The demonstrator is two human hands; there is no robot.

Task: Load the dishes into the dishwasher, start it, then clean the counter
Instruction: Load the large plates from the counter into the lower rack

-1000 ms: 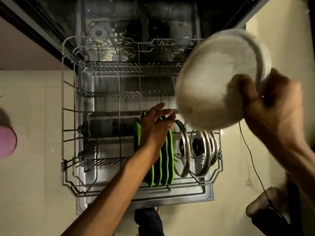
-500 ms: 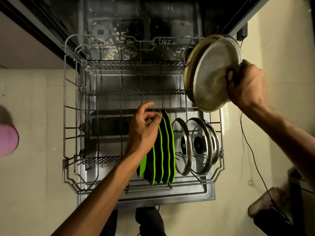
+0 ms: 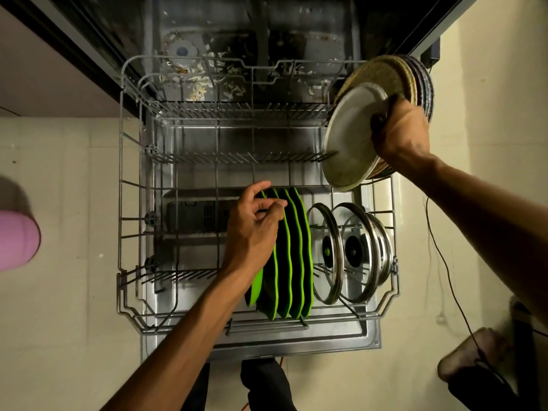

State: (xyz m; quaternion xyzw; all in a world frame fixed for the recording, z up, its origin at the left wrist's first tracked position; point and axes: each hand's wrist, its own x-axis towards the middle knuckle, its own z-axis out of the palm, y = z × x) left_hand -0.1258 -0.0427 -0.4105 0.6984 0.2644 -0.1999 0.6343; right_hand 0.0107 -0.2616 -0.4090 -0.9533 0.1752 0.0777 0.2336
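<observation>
The dishwasher's lower wire rack (image 3: 120, 209) is pulled out over the open door, seen from above. Several green plates (image 3: 292, 256) stand on edge in its front middle. My left hand (image 3: 252, 229) reaches in from below and pinches the top rim of the leftmost green plate. To their right stand glass lids with steel rims (image 3: 353, 252). My right hand (image 3: 400, 134) grips a stack of dirty plates (image 3: 353, 137), tilted on edge above the rack's right rear corner; the front one is pale, with darker ones behind it.
Food scraps lie on the dishwasher tub floor (image 3: 201, 81) behind the rack. The rack's left half and rear rows hold nothing. A pink object (image 3: 16, 241) sits at the left edge on the tiled floor. A thin black cable (image 3: 444, 262) runs down the right side.
My right hand has brought the plate stack down and turned it more on edge over the rack's right rear corner. My left hand stays at the green plates, fingers now curled on a rim.
</observation>
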